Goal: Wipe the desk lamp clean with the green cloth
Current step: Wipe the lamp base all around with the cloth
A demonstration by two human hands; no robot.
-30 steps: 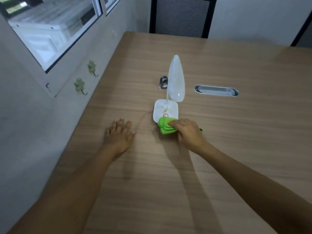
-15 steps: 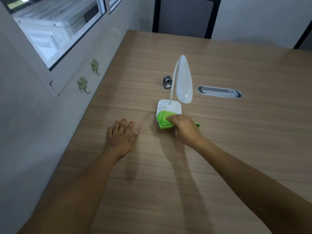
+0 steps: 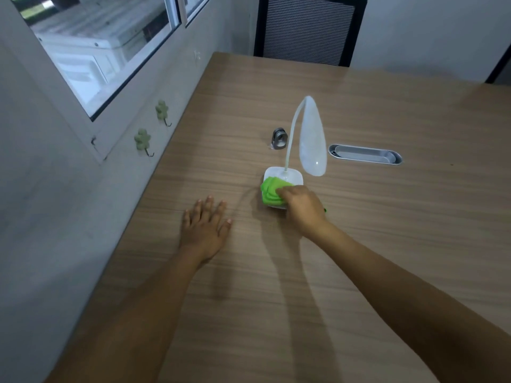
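A white desk lamp (image 3: 312, 139) stands mid-table, with a thin curved neck, a drooping oval head and a square base (image 3: 293, 175). A folded green cloth (image 3: 272, 192) lies on the near left part of that base. My right hand (image 3: 302, 207) is closed on the cloth and presses it onto the base. Flat on the wooden table (image 3: 387, 244), to the left of the lamp, rests my left hand (image 3: 206, 226), palm down, fingers apart, holding nothing.
A small grey metal piece (image 3: 279, 138) stands just behind the lamp on the left. An oval grey cable slot (image 3: 365, 154) is set into the tabletop on the right. The wall with two green flower hooks (image 3: 142, 139) borders the table's left edge. A black chair (image 3: 308, 30) stands at the far end.
My right hand has pushed the green cloth from the base's near edge further onto the base. The left hand has stayed flat on the table.
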